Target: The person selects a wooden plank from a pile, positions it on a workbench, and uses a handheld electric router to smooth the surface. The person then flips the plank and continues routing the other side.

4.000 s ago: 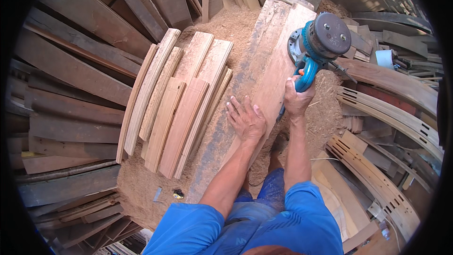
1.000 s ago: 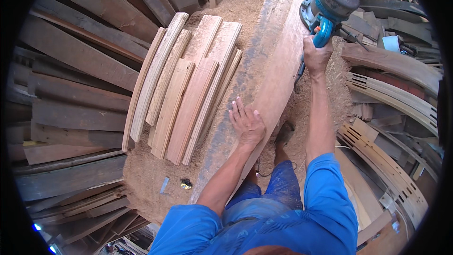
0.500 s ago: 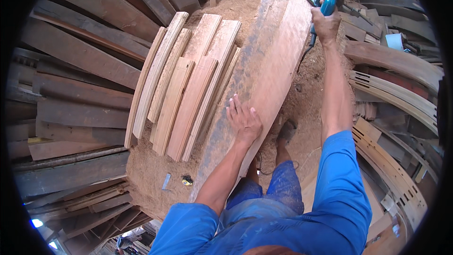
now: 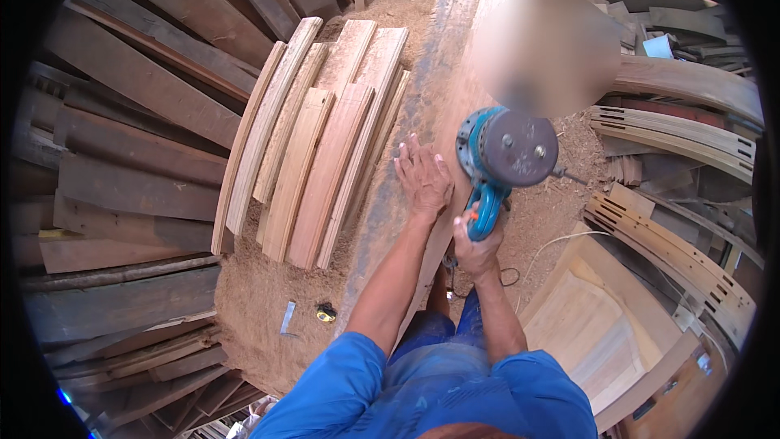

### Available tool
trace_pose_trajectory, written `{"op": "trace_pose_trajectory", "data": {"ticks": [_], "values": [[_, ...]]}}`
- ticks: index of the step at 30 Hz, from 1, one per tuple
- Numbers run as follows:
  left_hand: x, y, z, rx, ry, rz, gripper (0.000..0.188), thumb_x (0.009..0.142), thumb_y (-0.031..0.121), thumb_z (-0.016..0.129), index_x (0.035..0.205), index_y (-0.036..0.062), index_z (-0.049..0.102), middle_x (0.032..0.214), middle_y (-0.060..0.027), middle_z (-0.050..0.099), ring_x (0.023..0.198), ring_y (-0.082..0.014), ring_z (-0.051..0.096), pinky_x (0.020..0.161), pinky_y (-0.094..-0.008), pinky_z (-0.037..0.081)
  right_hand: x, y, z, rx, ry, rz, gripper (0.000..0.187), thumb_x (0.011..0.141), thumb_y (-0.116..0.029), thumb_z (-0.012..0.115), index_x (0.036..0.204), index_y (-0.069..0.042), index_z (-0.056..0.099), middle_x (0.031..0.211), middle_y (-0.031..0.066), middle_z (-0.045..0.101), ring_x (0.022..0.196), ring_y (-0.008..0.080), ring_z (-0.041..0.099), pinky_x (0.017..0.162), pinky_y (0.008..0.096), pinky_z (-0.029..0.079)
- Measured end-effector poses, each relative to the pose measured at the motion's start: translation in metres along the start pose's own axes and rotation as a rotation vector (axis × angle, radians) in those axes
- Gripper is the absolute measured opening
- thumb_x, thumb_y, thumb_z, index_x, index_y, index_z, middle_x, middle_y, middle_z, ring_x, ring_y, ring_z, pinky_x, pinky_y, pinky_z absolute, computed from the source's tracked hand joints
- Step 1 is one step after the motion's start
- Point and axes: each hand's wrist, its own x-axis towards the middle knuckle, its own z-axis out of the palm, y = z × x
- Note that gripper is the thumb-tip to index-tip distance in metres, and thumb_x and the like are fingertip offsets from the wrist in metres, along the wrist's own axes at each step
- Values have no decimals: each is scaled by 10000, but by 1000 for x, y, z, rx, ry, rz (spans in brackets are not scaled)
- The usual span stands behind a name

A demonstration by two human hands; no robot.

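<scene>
Showing teal router (image 4: 497,164), dark round top (image 4: 522,150)

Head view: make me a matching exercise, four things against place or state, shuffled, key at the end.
Things
1. Left hand
2. Right hand
3. Tape measure
4. Slotted curved pieces

Place or state
A. Lying on sawdust, at lower left
B. Gripping the handle of the teal power tool
C. At the right side of the picture
D. Palm-down on timber, fingers spread

Pairs: 1-D, 2-B, 3-A, 4-C
</scene>
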Motion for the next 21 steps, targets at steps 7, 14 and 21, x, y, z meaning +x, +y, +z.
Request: {"op": "trace_pose_trajectory", "data": {"ticks": [7,14,21], "values": [[-54,-43,-15,66,-21,92,355,981,228,489,1256,19,570,1549,-242,377,1457,-413,311,1184,-611,201,-26,8,20,-50,20,-64,376,842,-85,720,1147,14,524,935,95,591,900,207,606,913,391,490],[-55,-36,-13,129,32,79,315,949,235,523,1162,14,593,1528,-238,414,1425,-406,362,1171,-601,218,14,19,29,-8,129,-140,366,822,-60,731,1134,22,557,997,91,611,873,154,615,801,312,511],[-55,-31,-17,85,14,67,334,953,223,511,1188,-4,578,1528,-265,396,1430,-422,348,1179,-607,193,59,14,27,-84,156,-194,335,851,-2,666,1154,-14,522,872,22,564,795,98,558,802,284,475]]}}
